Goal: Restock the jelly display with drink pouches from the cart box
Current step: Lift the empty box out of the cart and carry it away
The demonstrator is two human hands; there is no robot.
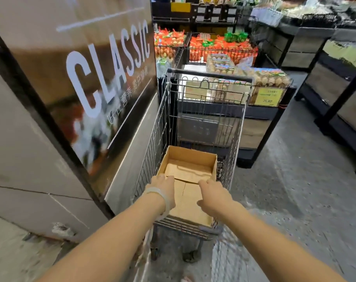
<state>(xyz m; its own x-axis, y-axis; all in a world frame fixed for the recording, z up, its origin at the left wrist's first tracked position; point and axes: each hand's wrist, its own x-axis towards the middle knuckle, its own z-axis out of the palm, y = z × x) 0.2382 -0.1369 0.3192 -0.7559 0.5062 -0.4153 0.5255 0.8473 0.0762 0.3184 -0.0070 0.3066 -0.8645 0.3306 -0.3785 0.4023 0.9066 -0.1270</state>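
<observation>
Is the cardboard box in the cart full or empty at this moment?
Empty, as far as shown: the cardboard box is open-topped, with only bare bottom flaps visible and no pouches. Both hands rest at its near edge.

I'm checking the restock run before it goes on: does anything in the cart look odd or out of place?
The cardboard box in the shopping cart looks empty: only its bare bottom and flaps show, no drink pouches. The left hand and right hand reach onto its near flap. Nothing looks spilled or damaged.

Lighting even and fairly dim, overhead. Motion blur smears the wall sign (103, 78) left of the fingers (170, 178) and the floor (295, 180) to their right. Edges bow, wide-angle distortion. Far shelves soft.
</observation>
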